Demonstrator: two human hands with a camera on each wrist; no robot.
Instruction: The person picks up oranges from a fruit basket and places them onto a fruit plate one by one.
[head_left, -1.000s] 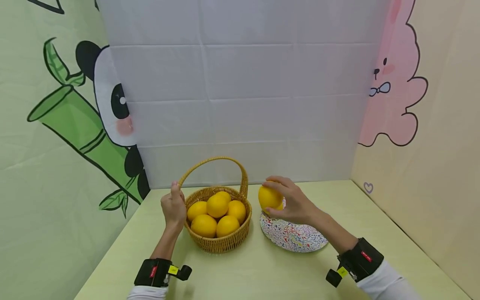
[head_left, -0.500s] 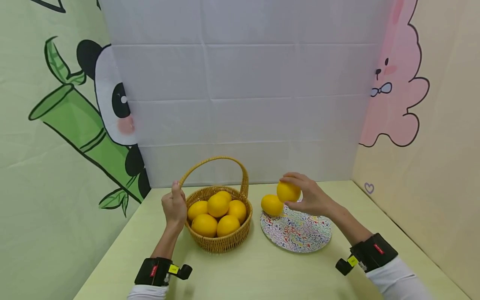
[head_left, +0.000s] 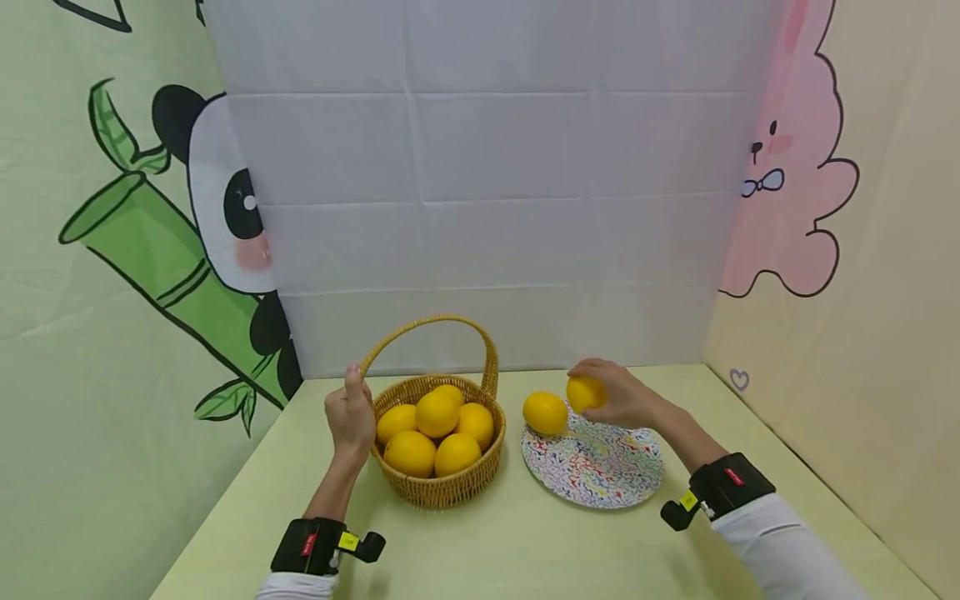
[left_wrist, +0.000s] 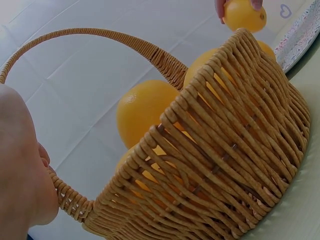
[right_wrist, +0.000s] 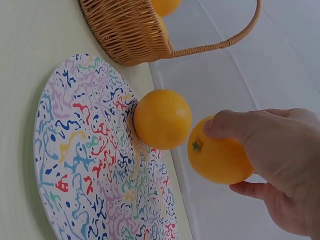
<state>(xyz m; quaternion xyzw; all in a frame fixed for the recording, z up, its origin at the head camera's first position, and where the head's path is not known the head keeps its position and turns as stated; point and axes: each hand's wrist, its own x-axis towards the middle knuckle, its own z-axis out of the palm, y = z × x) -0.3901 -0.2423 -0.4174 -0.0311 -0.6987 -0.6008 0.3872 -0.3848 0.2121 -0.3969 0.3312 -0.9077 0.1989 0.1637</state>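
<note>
My left hand point(head_left: 350, 417) grips the left side of the arched handle of a wicker basket point(head_left: 438, 493). Several oranges point(head_left: 436, 413) are heaped inside the basket, partly hidden by its woven wall in the left wrist view. Between thumb and fingers, my right hand point(head_left: 622, 395) holds an orange point(right_wrist: 220, 156) with its green stem mark showing in the right wrist view. That orange is over the far part of a round plate point(head_left: 592, 467) speckled in many colours. Beside it, a second orange point(right_wrist: 163, 119) rests on the plate's far left part.
Basket and plate stand side by side on a pale yellow-green table point(head_left: 450, 554). A white sheet point(head_left: 495, 208) hangs at the table's back edge. Walls with cartoon drawings rise on the left and right.
My right hand has moved right and then lower over the plate with its orange, uncovering the other orange on the plate. My left hand has kept its grip on the handle.
</note>
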